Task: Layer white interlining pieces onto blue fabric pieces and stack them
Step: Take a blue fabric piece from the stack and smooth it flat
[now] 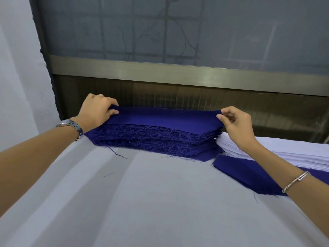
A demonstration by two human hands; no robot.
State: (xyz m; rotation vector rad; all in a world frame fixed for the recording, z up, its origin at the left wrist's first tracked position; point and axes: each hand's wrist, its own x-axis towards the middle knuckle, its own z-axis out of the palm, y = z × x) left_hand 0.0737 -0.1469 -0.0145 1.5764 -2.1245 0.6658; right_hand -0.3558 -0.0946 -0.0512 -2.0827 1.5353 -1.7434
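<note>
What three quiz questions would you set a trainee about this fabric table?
1. True or false: the left hand and right hand each pinch an end of the top blue piece.
2. The white interlining stack lies where from the blue stack? A) left B) right C) on top
3. Fill in: the left wrist wears a ____.
Key: 1 true; 2 B; 3 watch.
</note>
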